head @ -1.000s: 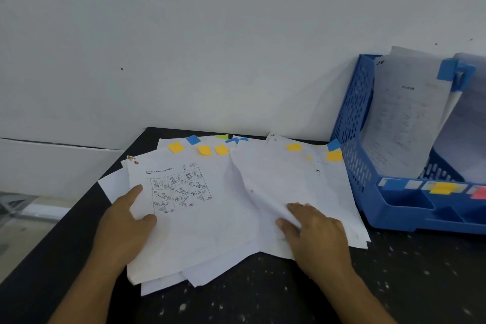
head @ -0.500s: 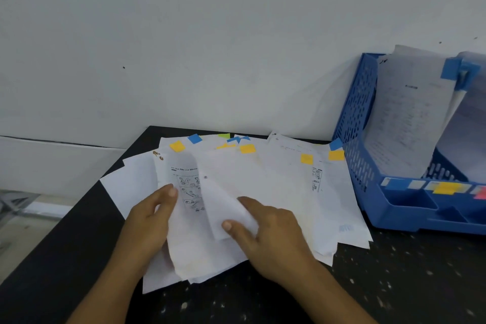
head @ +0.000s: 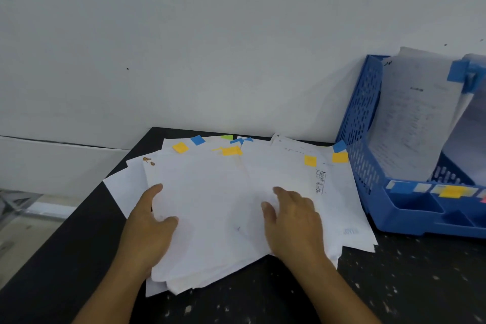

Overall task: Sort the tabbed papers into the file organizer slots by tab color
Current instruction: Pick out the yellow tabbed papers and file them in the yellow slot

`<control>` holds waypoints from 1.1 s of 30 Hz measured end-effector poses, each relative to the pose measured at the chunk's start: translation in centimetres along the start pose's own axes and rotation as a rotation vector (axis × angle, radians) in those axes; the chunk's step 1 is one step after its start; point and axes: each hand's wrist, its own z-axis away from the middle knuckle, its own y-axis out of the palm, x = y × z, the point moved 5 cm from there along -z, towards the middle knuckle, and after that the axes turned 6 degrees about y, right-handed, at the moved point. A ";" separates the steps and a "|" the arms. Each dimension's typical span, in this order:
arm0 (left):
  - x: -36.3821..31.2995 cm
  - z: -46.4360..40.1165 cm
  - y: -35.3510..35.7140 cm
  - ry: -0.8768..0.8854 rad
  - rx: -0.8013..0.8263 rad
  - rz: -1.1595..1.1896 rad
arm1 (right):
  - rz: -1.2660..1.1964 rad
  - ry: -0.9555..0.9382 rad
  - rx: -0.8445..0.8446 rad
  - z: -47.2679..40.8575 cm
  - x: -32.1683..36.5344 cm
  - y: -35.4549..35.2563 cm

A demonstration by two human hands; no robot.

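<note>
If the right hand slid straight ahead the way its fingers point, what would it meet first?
The right hand lies on the spread papers, fingers aimed up-left; it would likely cross bare sheet, then reach the yellow tab.

Soft, even light, faint shadows, slight motion blur, and wide-angle bending at edges.

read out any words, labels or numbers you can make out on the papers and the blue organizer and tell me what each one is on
None can be quoted; every text is too small or blurred.
Sheet standing in the file organizer: faint printed lines, unreadable.
Sheet by the right hand: small printed block, unreadable.
Pile's lower right corner: bluish stamp, unreadable.
Colored strips on the organizer's front: blank as far as visible.
</note>
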 end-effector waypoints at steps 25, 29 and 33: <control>-1.8 1.1 2.2 0.081 0.030 0.067 | -1.077 0.250 0.317 -1.6 -2.8 -2.6; -2.5 1.6 2.8 0.048 0.131 0.229 | -1.249 0.311 0.390 -1.4 -3.3 -2.8; -2.6 1.4 2.5 0.071 0.156 0.389 | -1.225 0.327 0.420 -0.8 -3.3 -2.1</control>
